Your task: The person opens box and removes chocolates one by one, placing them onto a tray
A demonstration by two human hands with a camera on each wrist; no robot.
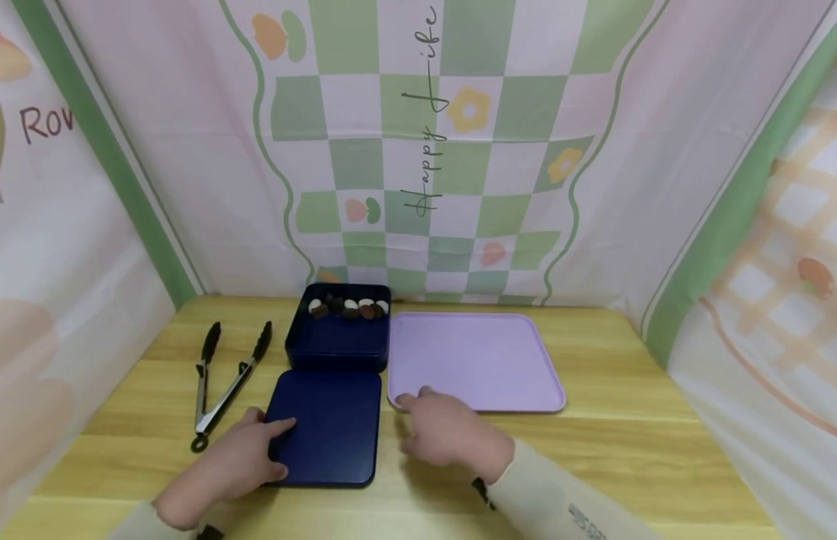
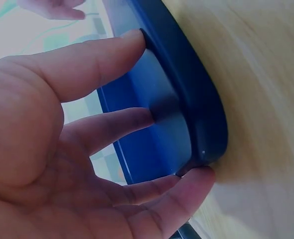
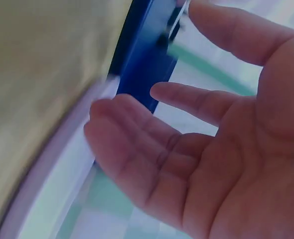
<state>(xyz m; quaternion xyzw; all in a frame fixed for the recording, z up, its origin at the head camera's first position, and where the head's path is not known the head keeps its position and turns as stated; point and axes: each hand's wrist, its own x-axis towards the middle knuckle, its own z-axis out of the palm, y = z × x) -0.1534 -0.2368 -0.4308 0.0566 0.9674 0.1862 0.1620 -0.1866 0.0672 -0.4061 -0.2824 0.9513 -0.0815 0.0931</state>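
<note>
A square navy lid (image 1: 327, 427) lies flat on the table, just in front of an open navy box (image 1: 337, 352). My left hand (image 1: 239, 457) touches the lid's left side with spread fingers, the index finger over its top and the thumb near the front left corner. In the left wrist view, the fingertips meet the rim of the lid (image 2: 207, 119). My right hand (image 1: 452, 435) hovers by the front left corner of a lilac tray (image 1: 472, 360), holding nothing. Its fingers are loosely bent in the right wrist view. Whether they touch the tray I cannot tell.
Inside the box, along its back, lie several small brown and white pieces (image 1: 351, 306), too small to identify. Metal tongs (image 1: 219, 405) with black tips lie spread left of the lid. A patterned cloth (image 1: 418, 150) hangs behind the wooden table (image 1: 614, 450).
</note>
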